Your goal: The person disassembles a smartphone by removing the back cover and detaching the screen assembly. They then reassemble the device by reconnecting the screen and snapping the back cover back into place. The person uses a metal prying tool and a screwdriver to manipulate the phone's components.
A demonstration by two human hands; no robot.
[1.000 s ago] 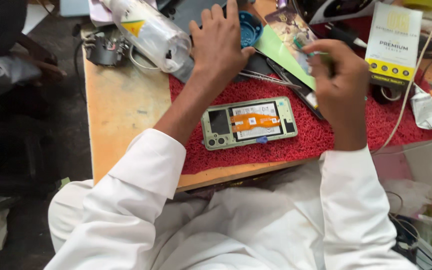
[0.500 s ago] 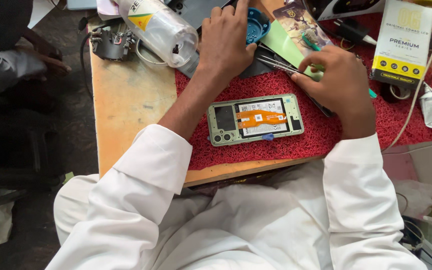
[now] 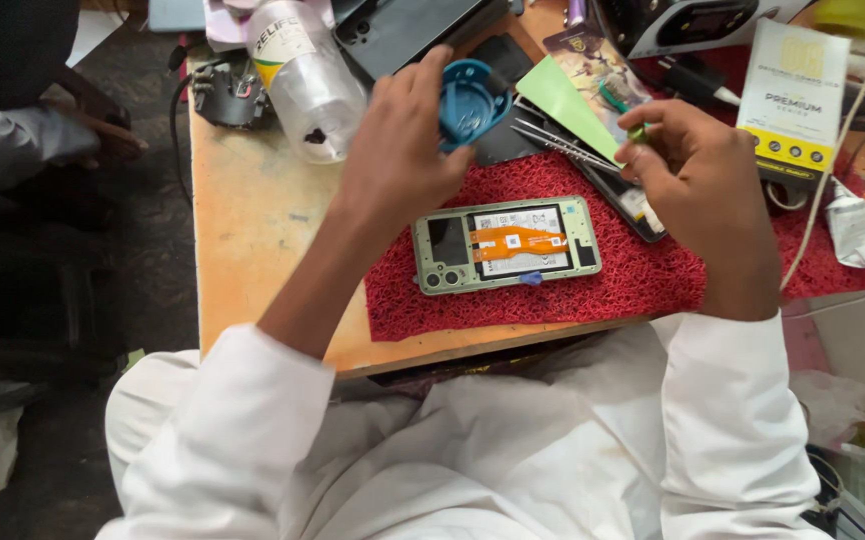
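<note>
Now my left hand (image 3: pixel 403 150) grips a blue round dish (image 3: pixel 471 100) above the red mat's (image 3: pixel 553 300) far edge. Between the hands, the opened green phone (image 3: pixel 506 245) lies flat on it. My right hand (image 3: pixel 698 185) pinches a small green-handled tool (image 3: pixel 635 130).

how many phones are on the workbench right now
3 visible: an opened green phone with orange ribbon cable on the red mat; a black phone at the top; another dark phone under the right hand. Clutter may hide more.
</note>
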